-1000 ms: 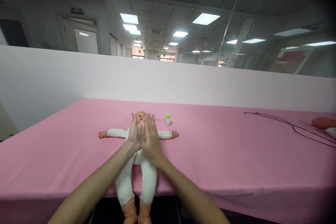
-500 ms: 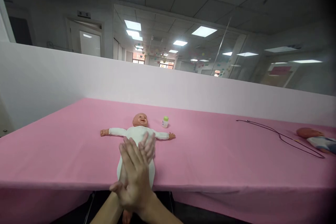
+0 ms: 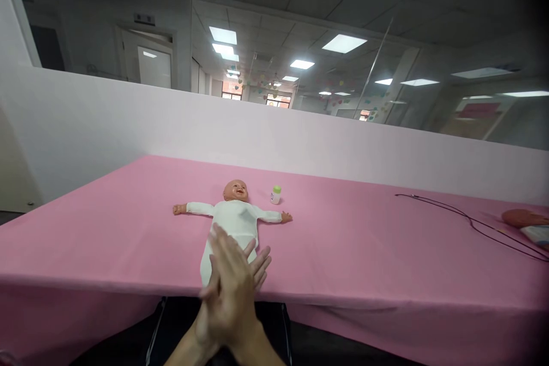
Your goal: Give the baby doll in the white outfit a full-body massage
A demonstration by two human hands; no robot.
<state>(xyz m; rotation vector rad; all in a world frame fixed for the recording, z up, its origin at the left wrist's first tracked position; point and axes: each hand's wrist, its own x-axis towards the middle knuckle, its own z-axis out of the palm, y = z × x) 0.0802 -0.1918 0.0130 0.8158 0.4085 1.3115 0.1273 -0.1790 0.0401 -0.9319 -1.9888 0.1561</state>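
Note:
Before the table's front edge, my right hand [image 3: 234, 291] presses palm to palm against my left hand [image 3: 259, 266]. Fingers on both are stretched out, and neither hand holds anything. The left palm is mostly covered by the right; its fingers stick out to the right. Just beyond them a baby doll [image 3: 235, 220] in white clothing lies on its back, arms spread, head pointing away from me. My hands hide part of the doll's lower body. A small bottle [image 3: 275, 195] with a green cap stands beside the doll's head.
A pink cloth [image 3: 343, 251] covers the table. Toward the right lie a thin dark cord [image 3: 467, 216] and a second doll [image 3: 525, 220], cut off by the frame. A white partition [image 3: 300, 143] with glass above runs along the back.
My hands have slid against each other and come lower, uncovering the doll's chest. The left fingers now reach further to the right. The view has shifted slightly.

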